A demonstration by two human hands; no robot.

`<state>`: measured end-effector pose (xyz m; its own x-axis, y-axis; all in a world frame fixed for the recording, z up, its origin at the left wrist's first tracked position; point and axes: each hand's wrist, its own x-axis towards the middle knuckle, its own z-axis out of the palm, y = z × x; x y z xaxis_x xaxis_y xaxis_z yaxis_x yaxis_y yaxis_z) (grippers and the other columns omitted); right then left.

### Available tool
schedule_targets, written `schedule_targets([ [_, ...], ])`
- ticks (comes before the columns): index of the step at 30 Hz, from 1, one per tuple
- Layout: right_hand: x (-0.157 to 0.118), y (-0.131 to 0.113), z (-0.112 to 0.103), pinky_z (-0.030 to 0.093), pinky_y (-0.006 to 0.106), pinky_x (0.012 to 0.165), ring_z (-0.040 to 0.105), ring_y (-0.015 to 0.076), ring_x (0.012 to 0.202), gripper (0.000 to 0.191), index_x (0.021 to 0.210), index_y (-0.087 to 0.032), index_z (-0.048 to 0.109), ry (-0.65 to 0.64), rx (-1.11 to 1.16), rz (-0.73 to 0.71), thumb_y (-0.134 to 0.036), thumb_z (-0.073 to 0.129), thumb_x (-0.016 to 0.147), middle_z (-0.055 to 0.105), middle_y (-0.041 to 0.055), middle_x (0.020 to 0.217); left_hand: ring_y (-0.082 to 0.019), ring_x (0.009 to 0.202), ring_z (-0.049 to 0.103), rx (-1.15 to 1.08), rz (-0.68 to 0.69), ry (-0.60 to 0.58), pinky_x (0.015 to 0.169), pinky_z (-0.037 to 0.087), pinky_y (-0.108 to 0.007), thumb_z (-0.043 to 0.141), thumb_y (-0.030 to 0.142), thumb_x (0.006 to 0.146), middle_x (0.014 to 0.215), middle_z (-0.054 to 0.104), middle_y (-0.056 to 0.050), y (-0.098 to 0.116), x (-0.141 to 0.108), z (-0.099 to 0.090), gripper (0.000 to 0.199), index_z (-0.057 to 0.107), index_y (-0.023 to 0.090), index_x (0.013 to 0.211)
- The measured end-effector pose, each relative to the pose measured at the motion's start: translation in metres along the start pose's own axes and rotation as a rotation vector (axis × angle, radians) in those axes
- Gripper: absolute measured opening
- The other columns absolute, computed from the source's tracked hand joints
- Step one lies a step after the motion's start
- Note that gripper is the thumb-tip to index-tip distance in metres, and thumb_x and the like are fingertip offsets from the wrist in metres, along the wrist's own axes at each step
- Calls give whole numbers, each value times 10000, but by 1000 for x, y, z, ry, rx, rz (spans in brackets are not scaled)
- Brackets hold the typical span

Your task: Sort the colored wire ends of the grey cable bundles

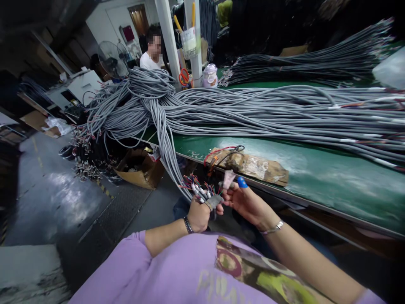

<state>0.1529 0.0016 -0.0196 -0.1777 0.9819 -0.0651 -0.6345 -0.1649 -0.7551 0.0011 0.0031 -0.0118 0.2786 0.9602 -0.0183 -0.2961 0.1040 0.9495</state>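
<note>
My left hand [200, 214] is closed around a bundle of grey cables, with a grey wrap on one digit. Their stripped ends, with white sleeves and thin coloured wires [198, 188], stick up above the fist. From there the grey cables [169, 154] run up over the table edge. Close by on the right is my right hand [248, 204], its fingers curled beside the wire ends. One of its digits wears a blue finger cover [242, 182] and another a pale wrap [228, 179]. What lies between these fingers is too small to make out.
Long grey cables [253, 109] lie across the green table [319, 169]. A taped wooden board [256, 166] with red and black leads sits at the near edge. Behind are dark cables [303, 63], a post [196, 63] and a seated person [152, 52]. A cardboard box [139, 169] stands below.
</note>
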Motion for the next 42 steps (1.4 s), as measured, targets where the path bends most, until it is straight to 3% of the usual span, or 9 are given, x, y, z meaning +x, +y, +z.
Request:
schedule_targets([
  [5, -10, -2, 6, 392, 254, 584, 562, 129, 575, 320, 739, -177, 592, -109, -359, -57, -448, 761, 724, 639, 3, 609, -94, 443, 522, 69, 2, -60, 493, 442, -228, 766, 504, 631, 494, 587, -19, -1, -1, -4, 417, 624, 117, 569],
  [12, -17, -6, 16, 394, 282, 570, 584, 162, 542, 380, 745, -183, 570, -219, -581, -56, -552, 654, 787, 655, 25, 578, -118, 461, 556, 271, -110, -353, 505, 466, -247, 782, 519, 603, 511, 609, -45, 1, 4, -13, 441, 630, 107, 556],
  [14, -18, -6, 8, 400, 269, 572, 561, 141, 563, 397, 735, -174, 588, -140, -594, -82, -561, 668, 768, 639, 20, 607, -119, 455, 556, 263, -104, -321, 498, 460, -246, 772, 532, 609, 509, 608, -45, 1, 5, -15, 450, 629, 109, 557],
  [18, -21, -6, -7, 445, 267, 616, 550, 133, 652, 458, 820, -158, 633, -28, -581, -71, -588, 722, 690, 630, 36, 766, -110, 445, 547, 144, -70, -129, 490, 451, -236, 761, 542, 616, 506, 603, -37, 1, 6, -13, 453, 625, 112, 581],
  [23, -27, -2, 0, 395, 259, 578, 465, 128, 611, 401, 690, -171, 608, 8, -745, -149, -539, 763, 653, 552, 4, 642, -101, 440, 543, 93, -70, -33, 498, 460, -232, 785, 524, 586, 506, 599, -23, 2, 5, -7, 439, 639, 111, 617],
  [30, -18, 6, 7, 364, 275, 570, 442, 123, 575, 399, 638, -173, 588, 104, -604, -202, -534, 755, 663, 533, -1, 593, -149, 563, 631, 62, -2, -62, 540, 490, -241, 763, 488, 653, 601, 660, -51, 2, 3, -10, 402, 699, 112, 777],
  [34, -13, 10, 6, 368, 280, 552, 454, 119, 544, 388, 643, -175, 565, 61, -485, -137, -508, 762, 674, 546, 3, 586, -166, 626, 657, 17, 18, -214, 568, 491, -247, 763, 458, 676, 712, 701, -82, 1, 3, -18, 376, 714, 111, 815],
  [37, -10, 12, 6, 389, 280, 536, 474, 117, 511, 361, 665, -176, 552, -5, -397, -79, -473, 754, 704, 544, -5, 566, -163, 616, 649, 39, -59, -345, 576, 485, -251, 798, 444, 641, 751, 710, -99, 0, 1, -24, 393, 720, 102, 818],
  [42, -6, 8, -2, 421, 231, 522, 467, 88, 507, 359, 681, -178, 565, 174, -227, -107, -436, 811, 637, 533, -30, 577, -149, 626, 644, 64, -72, -406, 601, 476, -247, 796, 414, 667, 789, 716, -109, -3, -2, -31, 387, 718, 103, 883],
])
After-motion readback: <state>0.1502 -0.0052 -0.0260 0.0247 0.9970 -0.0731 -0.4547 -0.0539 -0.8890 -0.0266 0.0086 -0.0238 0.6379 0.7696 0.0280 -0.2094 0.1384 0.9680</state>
